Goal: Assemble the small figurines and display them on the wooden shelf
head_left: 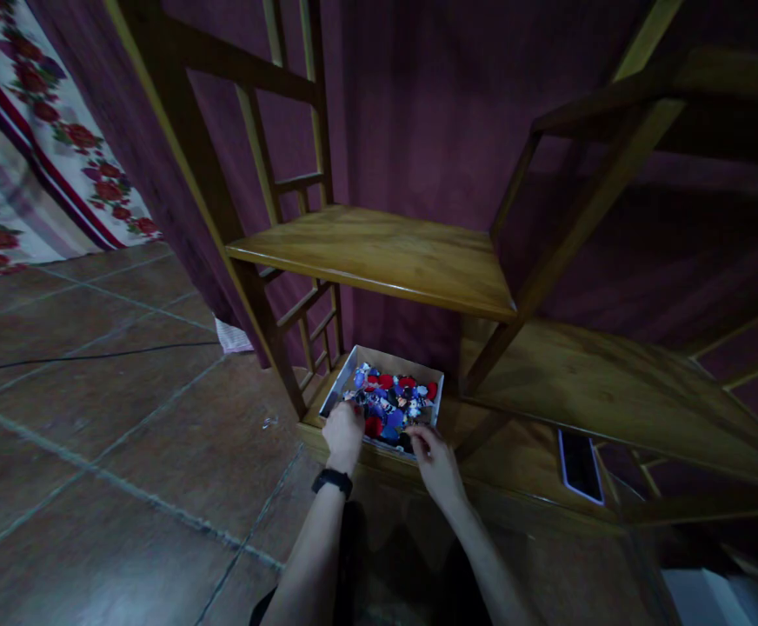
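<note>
Head view: shallow box (388, 364) holding small multicoloured trinkets (388, 398) sits on the wooden bottom shelf (515, 459). Left hand (343, 429) at box's near-left corner, fingers curled; right hand (436, 459) over its near-right corner, fingers almost together; whether either grips anything, cannot tell. Smartphone (581, 467) right of box.

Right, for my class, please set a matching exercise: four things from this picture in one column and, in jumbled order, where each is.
Things
1. Shallow white box of small colourful pieces
2. Black band
3. Flat, dark phone-like slab with pale violet edges
4. White cloth printed with red flowers

Places
A. On the low yellow-brown wooden shelf, right of both hands
B. At the picture's upper left
C. Right by the bare left hand and bare right hand
D. Around the left wrist

Pairs: 1-C, 2-D, 3-A, 4-B
</note>
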`<control>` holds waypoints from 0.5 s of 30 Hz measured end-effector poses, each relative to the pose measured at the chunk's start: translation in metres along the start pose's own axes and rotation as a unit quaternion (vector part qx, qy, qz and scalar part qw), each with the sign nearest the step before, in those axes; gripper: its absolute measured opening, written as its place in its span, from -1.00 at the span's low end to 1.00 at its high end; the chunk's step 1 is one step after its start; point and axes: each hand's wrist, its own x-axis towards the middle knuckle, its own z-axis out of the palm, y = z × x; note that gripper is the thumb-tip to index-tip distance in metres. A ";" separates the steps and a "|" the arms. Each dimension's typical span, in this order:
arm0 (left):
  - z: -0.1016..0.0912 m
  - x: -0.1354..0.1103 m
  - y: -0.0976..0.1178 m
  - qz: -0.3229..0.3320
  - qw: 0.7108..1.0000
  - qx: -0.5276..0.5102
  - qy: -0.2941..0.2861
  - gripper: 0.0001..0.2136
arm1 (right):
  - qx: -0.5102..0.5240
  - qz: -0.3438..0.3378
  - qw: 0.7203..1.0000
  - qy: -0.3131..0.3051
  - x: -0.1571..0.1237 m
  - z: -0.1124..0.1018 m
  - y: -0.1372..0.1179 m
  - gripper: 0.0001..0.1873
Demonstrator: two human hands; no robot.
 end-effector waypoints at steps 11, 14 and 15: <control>0.006 0.014 -0.005 0.018 0.998 -0.022 -0.053 -0.75 | -0.081 0.100 0.991 -0.021 0.048 0.074 0.028 -0.68; 0.004 0.014 -0.004 0.017 0.998 -0.025 -0.047 -0.75 | 0.014 0.101 0.995 0.004 0.052 0.080 0.035 -0.69; 0.002 0.013 -0.003 0.015 0.999 -0.019 -0.048 -0.76 | 0.043 0.096 0.994 0.010 0.053 0.080 0.037 -0.69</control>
